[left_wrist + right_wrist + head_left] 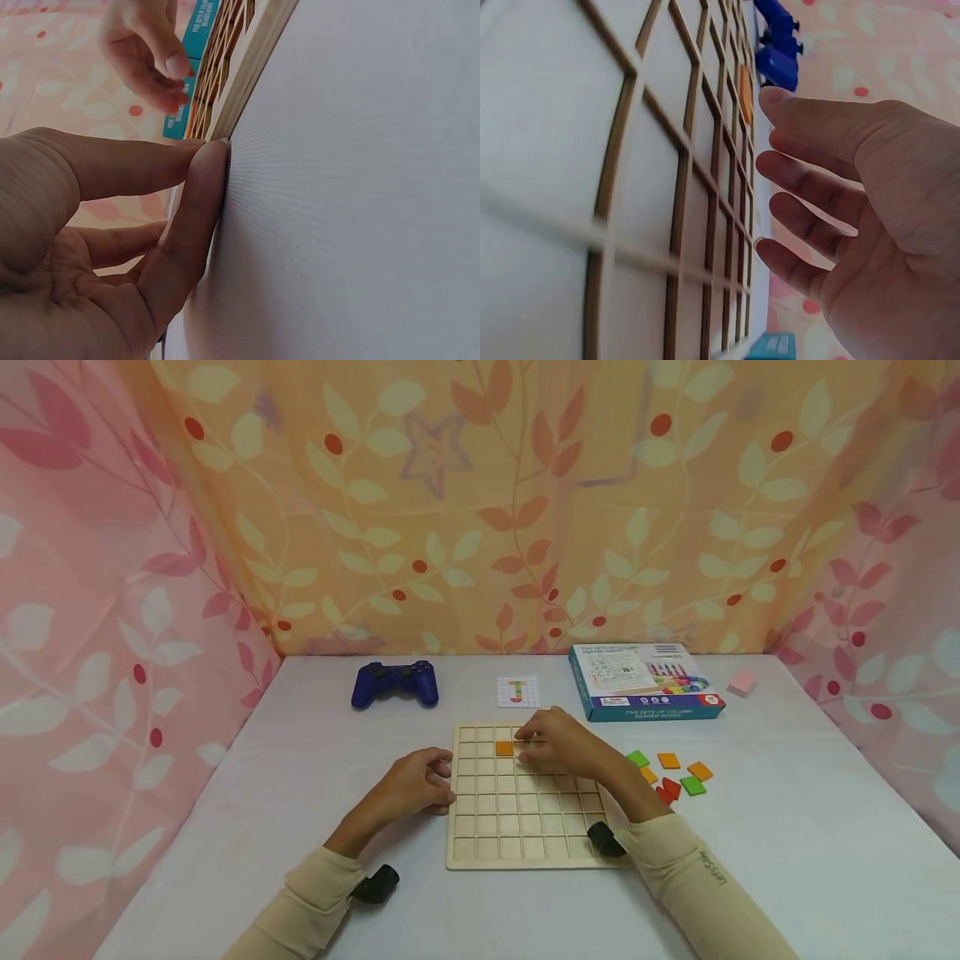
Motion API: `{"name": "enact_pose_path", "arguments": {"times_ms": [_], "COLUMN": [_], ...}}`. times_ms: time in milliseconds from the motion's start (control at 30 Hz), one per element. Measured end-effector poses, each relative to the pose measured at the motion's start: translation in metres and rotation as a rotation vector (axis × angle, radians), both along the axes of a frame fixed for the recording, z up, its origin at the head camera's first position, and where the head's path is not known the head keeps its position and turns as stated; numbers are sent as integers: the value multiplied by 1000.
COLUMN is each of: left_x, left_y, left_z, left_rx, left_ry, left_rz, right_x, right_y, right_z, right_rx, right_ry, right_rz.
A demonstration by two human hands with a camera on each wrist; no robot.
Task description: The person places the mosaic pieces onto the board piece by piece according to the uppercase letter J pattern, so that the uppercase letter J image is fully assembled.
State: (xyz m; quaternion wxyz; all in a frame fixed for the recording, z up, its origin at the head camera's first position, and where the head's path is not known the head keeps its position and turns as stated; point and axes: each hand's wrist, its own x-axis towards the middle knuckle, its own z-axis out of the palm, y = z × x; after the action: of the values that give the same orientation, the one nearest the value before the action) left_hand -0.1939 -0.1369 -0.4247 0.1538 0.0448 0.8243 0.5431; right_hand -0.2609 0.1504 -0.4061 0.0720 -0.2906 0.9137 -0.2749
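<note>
A wooden grid board [528, 866] lies flat on the table, with one orange square tile [504, 748] in a cell of its top row area. Along the board's left edge, my left hand [415, 783] touches the rim with thumb and fingertips; the left wrist view shows these fingertips right at the board's side [244, 82]. Over the upper part of the board is my right hand [558, 743], just right of the orange tile. Its fingers are parted and loosely bent, with nothing between them in the right wrist view [855, 195].
Right of the board lie several loose tiles [692, 786], green, orange and red. Behind it are a small pattern card [528, 692] showing a coloured figure, a teal box [652, 713], a pink block [742, 683] and a blue game controller [395, 682]. Patterned cloth [480, 510] bounds the table.
</note>
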Motion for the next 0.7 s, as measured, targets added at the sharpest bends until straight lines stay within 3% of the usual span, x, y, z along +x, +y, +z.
{"name": "enact_pose_path", "arguments": {"times_ms": [267,500,700], "left_x": [-1,-1,0], "left_y": [-2,-2,-2], "left_z": [0,0,0], "left_rx": [-1,-6,-8], "left_ry": [6,13,12], "left_rz": [-12,-17,-17], "right_x": [14,24,30], "right_y": [39,84,120], "right_z": [7,5,2], "right_rx": [-7,41,81], "right_ry": [-56,-15,-71], "right_rz": [-115,-178,-261]}}
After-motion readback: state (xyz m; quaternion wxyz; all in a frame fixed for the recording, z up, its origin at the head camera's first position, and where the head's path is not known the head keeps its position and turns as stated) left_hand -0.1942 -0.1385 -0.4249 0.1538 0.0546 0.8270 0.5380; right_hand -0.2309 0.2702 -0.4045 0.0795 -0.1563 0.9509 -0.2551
